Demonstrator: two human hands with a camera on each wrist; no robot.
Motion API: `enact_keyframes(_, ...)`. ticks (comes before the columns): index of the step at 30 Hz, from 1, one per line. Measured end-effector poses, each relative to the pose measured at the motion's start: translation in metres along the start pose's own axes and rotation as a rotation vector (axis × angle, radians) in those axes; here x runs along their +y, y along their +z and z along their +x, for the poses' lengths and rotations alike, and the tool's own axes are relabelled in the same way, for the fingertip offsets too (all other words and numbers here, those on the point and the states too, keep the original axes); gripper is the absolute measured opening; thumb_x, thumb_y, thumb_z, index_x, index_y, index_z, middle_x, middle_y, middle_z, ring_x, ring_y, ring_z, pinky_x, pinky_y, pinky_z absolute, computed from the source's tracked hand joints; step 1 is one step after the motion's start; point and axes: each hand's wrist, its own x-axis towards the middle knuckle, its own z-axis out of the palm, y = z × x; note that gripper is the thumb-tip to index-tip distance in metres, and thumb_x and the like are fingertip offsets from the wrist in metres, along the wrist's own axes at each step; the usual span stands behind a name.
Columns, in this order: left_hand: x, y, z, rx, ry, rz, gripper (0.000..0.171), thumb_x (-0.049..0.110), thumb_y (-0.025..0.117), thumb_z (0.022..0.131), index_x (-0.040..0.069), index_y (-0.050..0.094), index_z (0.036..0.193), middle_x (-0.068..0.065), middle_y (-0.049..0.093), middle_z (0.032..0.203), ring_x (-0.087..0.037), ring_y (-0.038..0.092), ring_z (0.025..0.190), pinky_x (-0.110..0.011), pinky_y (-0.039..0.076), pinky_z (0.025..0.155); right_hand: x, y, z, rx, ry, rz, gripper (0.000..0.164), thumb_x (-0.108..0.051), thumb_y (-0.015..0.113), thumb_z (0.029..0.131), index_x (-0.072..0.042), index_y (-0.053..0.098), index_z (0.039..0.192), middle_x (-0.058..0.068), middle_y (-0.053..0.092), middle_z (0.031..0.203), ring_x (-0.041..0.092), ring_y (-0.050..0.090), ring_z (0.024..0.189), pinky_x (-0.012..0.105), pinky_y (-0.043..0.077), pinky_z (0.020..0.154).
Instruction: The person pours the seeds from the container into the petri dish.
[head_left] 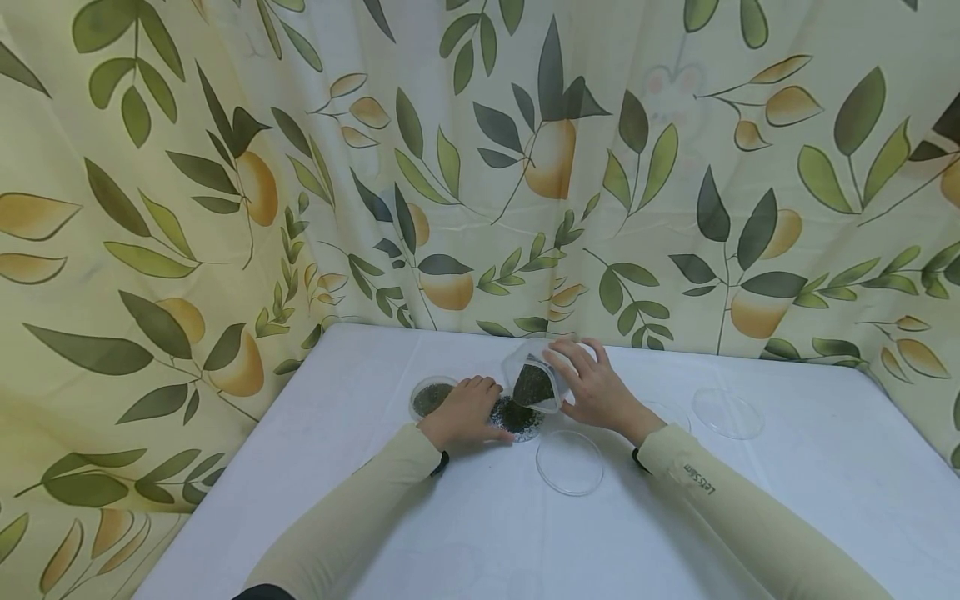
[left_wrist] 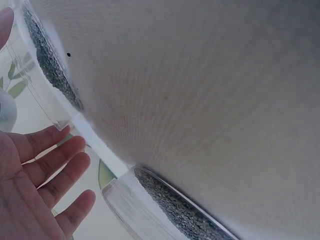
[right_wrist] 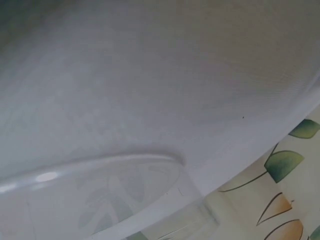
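In the head view my right hand [head_left: 600, 393] grips a clear plastic container [head_left: 555, 390], tilted with dark granules [head_left: 533, 386] gathered at its lower side. Below it on the table is a clear round dish [head_left: 534, 432] with dark granules. My left hand [head_left: 467, 414] spans this dish's left side, thumb on the near side and fingers on the far side. In the left wrist view the index fingertip touches its clear wall, while the other fingers of the left hand [left_wrist: 45, 175] are spread. A second granule-filled dish [head_left: 431, 398] lies left of the hand. The right wrist view shows no hand.
An empty round clear lid or dish [head_left: 570, 492] lies in front of the hands. Two more clear round pieces lie to the right, one partly behind the right wrist and another [head_left: 727, 433] farther out. A leaf-patterned curtain [head_left: 450, 208] hangs behind the white table [head_left: 465, 533].
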Motion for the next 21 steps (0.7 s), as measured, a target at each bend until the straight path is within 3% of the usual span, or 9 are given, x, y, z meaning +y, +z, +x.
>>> enact_keyframes(10, -0.0008, 0.0010, -0.0001, 0.011, 0.007, 0.003, 0.088, 0.075, 0.054, 0.074, 0.007, 0.050, 0.130, -0.006, 0.055, 0.126, -0.020, 0.051, 0.116, -0.038, 0.040, 0.103, 0.0016, -0.0004, -0.0014, -0.019, 0.022, -0.016, 0.096, -0.023, 0.087, 0.046, -0.004, 0.042, 0.128, 0.020, 0.049, 0.126, 0.031, 0.044, 0.117, 0.055, 0.035, 0.093)
enact_keyframes(21, -0.0026, 0.0031, 0.0009, 0.011, 0.012, -0.005, 0.089, 0.077, 0.052, 0.074, 0.008, 0.049, 0.131, -0.006, 0.053, 0.128, -0.021, 0.050, 0.117, -0.038, 0.040, 0.103, 0.0067, 0.0000, -0.0037, 0.021, 0.051, -0.030, 0.094, -0.020, 0.083, 0.045, -0.001, 0.041, 0.127, 0.022, 0.048, 0.123, 0.034, 0.045, 0.114, 0.056, 0.034, 0.090)
